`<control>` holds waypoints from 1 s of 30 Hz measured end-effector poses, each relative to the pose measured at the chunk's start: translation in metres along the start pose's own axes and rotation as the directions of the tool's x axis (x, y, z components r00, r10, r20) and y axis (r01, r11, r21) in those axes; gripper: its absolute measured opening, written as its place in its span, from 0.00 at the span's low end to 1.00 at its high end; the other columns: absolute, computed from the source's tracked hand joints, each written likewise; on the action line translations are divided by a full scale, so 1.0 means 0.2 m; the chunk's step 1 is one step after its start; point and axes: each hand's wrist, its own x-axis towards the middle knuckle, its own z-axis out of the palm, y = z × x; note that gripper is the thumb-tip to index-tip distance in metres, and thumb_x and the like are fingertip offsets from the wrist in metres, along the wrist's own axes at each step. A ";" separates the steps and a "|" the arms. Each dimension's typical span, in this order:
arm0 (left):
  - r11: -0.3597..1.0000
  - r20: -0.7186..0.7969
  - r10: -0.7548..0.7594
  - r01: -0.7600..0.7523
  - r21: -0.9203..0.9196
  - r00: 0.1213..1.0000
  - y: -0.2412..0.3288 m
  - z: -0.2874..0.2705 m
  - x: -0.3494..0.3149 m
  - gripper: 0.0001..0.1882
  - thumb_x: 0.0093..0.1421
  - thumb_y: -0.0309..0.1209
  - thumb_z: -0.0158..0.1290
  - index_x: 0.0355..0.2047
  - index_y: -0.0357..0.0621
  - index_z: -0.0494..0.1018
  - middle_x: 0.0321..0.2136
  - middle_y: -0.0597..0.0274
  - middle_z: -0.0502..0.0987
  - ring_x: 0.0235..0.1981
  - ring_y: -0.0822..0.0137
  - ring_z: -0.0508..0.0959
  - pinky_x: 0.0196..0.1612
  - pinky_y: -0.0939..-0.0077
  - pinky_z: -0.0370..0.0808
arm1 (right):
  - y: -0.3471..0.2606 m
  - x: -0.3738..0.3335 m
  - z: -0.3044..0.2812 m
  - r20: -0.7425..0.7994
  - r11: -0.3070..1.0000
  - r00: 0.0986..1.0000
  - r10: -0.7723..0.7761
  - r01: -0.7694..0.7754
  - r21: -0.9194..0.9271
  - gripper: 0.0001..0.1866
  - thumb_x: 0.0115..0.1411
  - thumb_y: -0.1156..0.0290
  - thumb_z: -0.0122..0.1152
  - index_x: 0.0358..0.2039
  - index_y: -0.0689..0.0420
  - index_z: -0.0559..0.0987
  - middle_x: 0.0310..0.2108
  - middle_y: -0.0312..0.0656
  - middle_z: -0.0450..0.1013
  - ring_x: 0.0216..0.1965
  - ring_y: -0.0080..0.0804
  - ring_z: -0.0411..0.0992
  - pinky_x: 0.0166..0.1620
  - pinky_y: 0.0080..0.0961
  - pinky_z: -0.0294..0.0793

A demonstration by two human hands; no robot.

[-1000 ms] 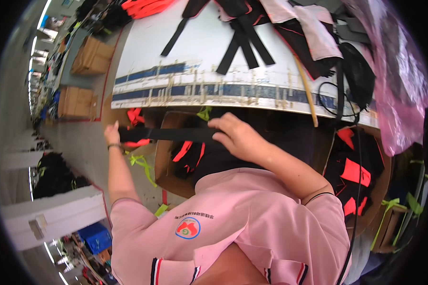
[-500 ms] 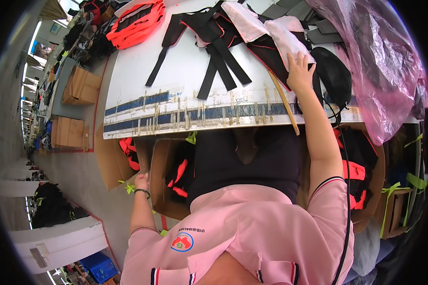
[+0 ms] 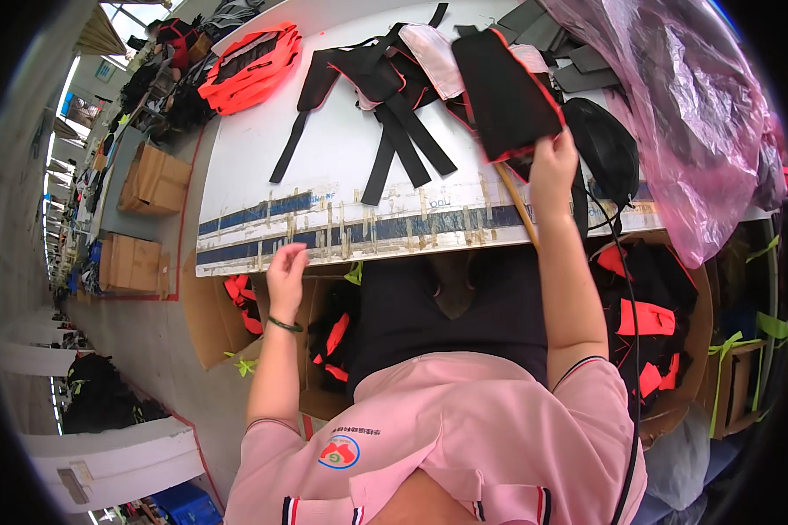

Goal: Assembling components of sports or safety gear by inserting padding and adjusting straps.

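My right hand (image 3: 553, 171) is closed on the near right corner of a black fabric panel with red-orange edging (image 3: 503, 96), which is raised and slightly blurred. Under and beside it lie pale-lined panels (image 3: 432, 58) of the same sort. Left of these, a black strapped fabric piece with red trim (image 3: 372, 80) is spread on the white table (image 3: 263, 179), its straps toward me. My left hand (image 3: 286, 276) hovers by the table's front edge, fingers loosely bent and apart, nothing in it.
Bright orange bundled fabric (image 3: 252, 66) lies at the far left. A wooden stick (image 3: 518, 206) rests across the front edge. To the right are a black mesh pouch (image 3: 600, 150), grey pieces (image 3: 587, 70) and pink plastic sheeting (image 3: 700, 131). Cardboard boxes (image 3: 206, 315) stand below.
My right hand has gone from lying flat on a pale panel to gripping the black panel, now lifted with its dark side showing. My left hand has risen toward the table edge.
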 end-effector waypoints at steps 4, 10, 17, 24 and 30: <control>0.928 0.129 0.331 -0.347 0.133 0.935 0.30 0.42 0.05 0.17 0.53 0.24 0.57 0.45 0.41 0.71 0.47 0.57 0.70 0.49 0.64 0.71 0.51 0.72 0.67 | -0.08 -0.48 0.18 0.192 0.852 0.898 0.395 -0.437 0.288 0.21 0.52 0.86 0.41 0.47 0.61 0.67 0.33 0.38 0.70 0.28 0.21 0.68 0.30 0.17 0.70; 0.747 0.550 0.342 -0.575 0.332 0.762 0.22 0.82 0.02 0.30 0.50 0.45 0.61 0.52 0.49 0.68 0.55 0.45 0.61 0.58 0.45 0.60 0.61 0.57 0.57 | 0.16 -0.87 0.13 0.489 0.797 0.630 0.604 -0.467 -0.383 0.32 0.47 0.87 0.52 0.55 0.61 0.60 0.45 0.51 0.66 0.43 0.41 0.72 0.40 0.31 0.77; 0.682 0.576 0.351 -0.623 0.384 0.739 0.16 0.82 -0.01 0.31 0.48 0.47 0.61 0.52 0.51 0.68 0.56 0.48 0.60 0.59 0.46 0.58 0.61 0.55 0.56 | 0.11 -0.83 0.09 0.637 0.694 0.768 0.058 0.428 -0.579 0.27 0.44 0.83 0.59 0.48 0.61 0.67 0.48 0.54 0.62 0.49 0.52 0.66 0.49 0.36 0.71; 0.766 0.435 0.420 -0.568 0.300 0.797 0.11 0.83 -0.02 0.24 0.50 0.29 0.57 0.49 0.44 0.68 0.55 0.48 0.62 0.56 0.46 0.62 0.59 0.59 0.60 | 0.14 -0.78 0.20 0.502 0.803 0.864 -0.038 0.325 -0.500 0.08 0.49 0.79 0.57 0.32 0.58 0.77 0.27 0.46 0.73 0.34 0.51 0.72 0.37 0.40 0.71; 0.802 0.047 0.451 -0.428 0.417 0.891 0.15 0.79 -0.07 0.19 0.52 0.20 0.52 0.47 0.41 0.68 0.44 0.48 0.71 0.47 0.55 0.71 0.51 0.64 0.67 | 0.16 -0.78 0.24 0.343 0.975 0.926 0.156 -0.088 -0.207 0.07 0.54 0.82 0.51 0.33 0.63 0.76 0.27 0.48 0.75 0.29 0.39 0.74 0.35 0.28 0.72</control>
